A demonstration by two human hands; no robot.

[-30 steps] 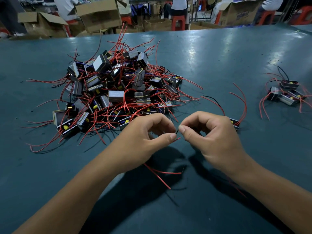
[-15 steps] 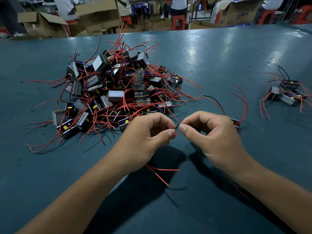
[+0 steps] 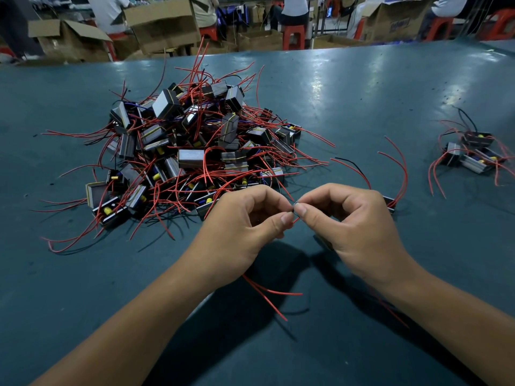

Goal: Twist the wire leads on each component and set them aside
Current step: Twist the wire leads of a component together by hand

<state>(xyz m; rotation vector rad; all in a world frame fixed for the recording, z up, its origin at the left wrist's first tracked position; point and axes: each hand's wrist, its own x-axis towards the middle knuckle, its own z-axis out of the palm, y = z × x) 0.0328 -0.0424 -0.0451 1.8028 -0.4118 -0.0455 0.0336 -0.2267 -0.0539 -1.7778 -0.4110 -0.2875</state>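
You are pinching thin red wire leads (image 3: 296, 218) between left hand (image 3: 242, 232) and right hand (image 3: 354, 229) over the glossy teal bench (image 3: 362, 93), brown cardboard boxes (image 3: 164, 20) lining the room behind.

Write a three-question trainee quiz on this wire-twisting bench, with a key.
1. True or false: the left hand and right hand both pinch a wire lead between their fingers.
2. Which lies to the person's right: (a) the big pile of components, (b) the small group of components, (c) a cardboard box?
3. Fill in: most leads are ___ in colour.

Key: 1 true; 2 b; 3 red.
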